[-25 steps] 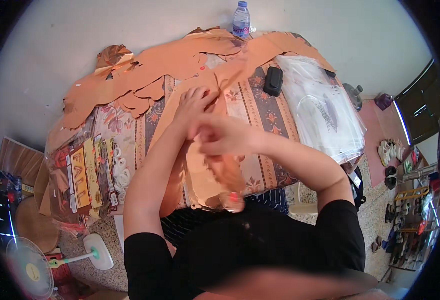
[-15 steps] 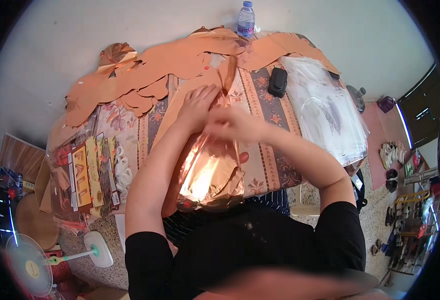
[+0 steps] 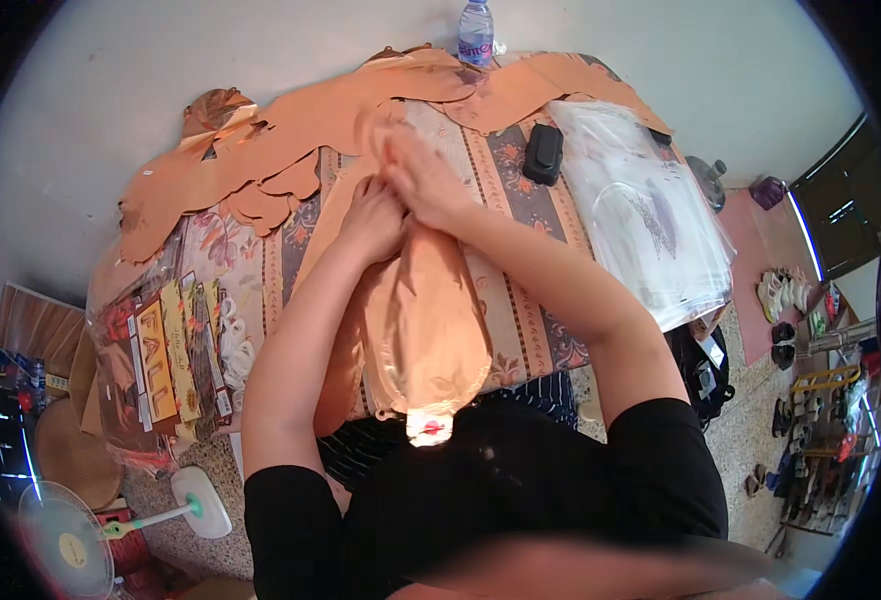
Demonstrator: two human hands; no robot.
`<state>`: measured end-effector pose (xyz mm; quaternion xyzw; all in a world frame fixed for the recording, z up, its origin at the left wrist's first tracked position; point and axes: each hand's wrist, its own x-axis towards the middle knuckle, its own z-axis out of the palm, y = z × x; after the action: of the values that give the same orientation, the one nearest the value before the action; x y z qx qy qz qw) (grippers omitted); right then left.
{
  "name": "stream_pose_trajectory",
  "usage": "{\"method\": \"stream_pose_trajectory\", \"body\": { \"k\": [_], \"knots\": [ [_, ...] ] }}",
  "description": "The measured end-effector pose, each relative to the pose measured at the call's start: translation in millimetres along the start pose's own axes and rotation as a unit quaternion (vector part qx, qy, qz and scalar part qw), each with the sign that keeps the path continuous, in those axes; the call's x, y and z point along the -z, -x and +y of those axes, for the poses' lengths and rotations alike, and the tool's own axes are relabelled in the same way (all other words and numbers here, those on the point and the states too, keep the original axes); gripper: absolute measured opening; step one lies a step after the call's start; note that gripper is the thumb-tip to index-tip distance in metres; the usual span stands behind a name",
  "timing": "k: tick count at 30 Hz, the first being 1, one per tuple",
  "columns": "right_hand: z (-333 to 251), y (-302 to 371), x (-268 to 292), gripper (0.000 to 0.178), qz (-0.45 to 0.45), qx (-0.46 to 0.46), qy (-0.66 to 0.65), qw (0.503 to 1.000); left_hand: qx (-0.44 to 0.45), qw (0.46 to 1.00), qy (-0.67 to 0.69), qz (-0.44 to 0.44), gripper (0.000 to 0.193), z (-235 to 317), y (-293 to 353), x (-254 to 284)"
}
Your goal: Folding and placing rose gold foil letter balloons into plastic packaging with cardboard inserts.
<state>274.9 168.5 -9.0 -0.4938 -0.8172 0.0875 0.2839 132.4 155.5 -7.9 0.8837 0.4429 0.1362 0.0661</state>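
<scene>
Above the frame's centre my left hand [image 3: 371, 215] and my blurred right hand [image 3: 426, 182] are together, gripping or not I cannot tell, and the foil [image 3: 436, 310] lies below them, lengthwise toward the lower middle.

Left hand [image 3: 372, 222], right hand [image 3: 425, 182] alongside, copper foil [image 3: 436, 315]

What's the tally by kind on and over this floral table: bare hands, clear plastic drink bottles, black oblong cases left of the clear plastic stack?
Left hand and right hand, bare: 2
Clear plastic drink bottle: 1
Black oblong case: 1
Total: 4
</scene>
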Motion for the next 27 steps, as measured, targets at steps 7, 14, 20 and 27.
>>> {"method": "stream_pose_trajectory", "body": {
  "k": [7, 14, 20, 27],
  "knots": [
    [-31.4, 38.4, 19.6, 0.056, -0.027, 0.089, -0.244, 0.965, -0.01, 0.994, 0.051, 0.099, 0.041, -32.6, -3.7, -42.7],
    [2.9, 70.9, 56.9, 0.06, -0.052, 0.012, -0.025, 0.998, 0.026, 0.999, 0.034, -0.015, 0.042, 10.4, 3.8, 8.3],
    [-44.1, 126.1, 31.3, 0.068, -0.126, 0.122, 0.088, 0.981, 0.024, 0.999, 0.006, -0.038, 0.04, 1.9, 8.7, 5.4],
    [-17.9, 89.2, 65.3, 0.058, -0.102, 0.068, -0.086, 0.989, -0.001, 1.0, -0.015, -0.007, 0.042, -4.3, 6.2, -2.6]
  ]
}}
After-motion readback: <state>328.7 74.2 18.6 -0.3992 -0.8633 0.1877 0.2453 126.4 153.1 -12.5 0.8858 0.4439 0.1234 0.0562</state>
